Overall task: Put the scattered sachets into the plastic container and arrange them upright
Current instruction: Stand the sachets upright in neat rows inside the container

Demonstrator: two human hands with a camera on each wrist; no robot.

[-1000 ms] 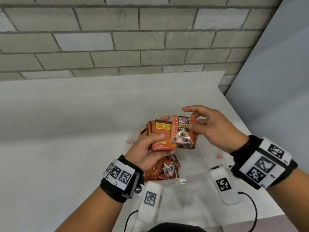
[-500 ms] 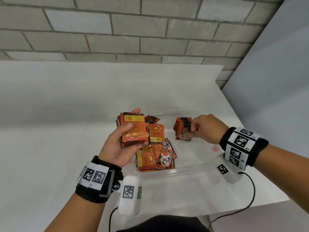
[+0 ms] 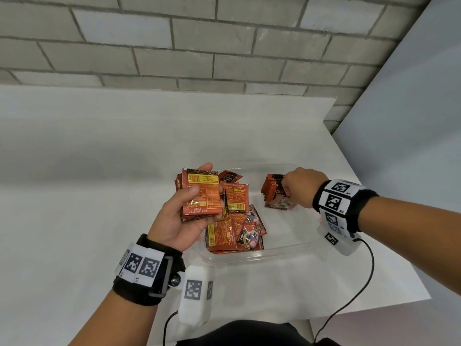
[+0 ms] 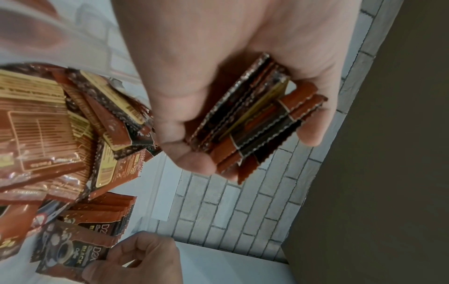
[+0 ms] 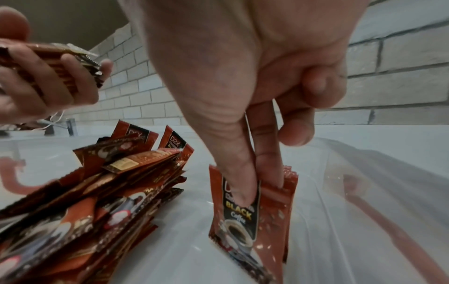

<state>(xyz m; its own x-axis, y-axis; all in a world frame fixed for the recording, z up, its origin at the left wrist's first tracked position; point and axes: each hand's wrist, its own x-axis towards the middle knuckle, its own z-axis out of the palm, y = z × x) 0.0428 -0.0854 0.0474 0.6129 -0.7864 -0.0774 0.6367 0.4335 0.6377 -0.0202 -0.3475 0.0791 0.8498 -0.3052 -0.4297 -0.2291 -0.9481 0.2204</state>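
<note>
A clear plastic container [image 3: 264, 255] sits on the white table, holding a loose heap of orange coffee sachets [image 3: 234, 231] on its left side. My left hand [image 3: 189, 208] grips a stack of sachets [image 3: 200, 193] above the container's left edge; the left wrist view shows the stack [image 4: 252, 123] edge-on between thumb and fingers. My right hand [image 3: 296, 188] pinches the front sachet [image 5: 245, 215] of an upright row [image 3: 274, 189] at the container's right side, thumb in front and fingers [image 5: 269, 159] behind it.
A grey brick wall [image 3: 199, 46] runs behind the table, and a pale panel [image 3: 409, 146] stands at the right. The table's right edge [image 3: 389, 233] lies just beyond the container. Cables from the wrist cameras hang near the front edge.
My right hand carried its sachet from beside the left hand's stack down to the upright row at the container's right. The left hand with its stack drifted left and lower.
</note>
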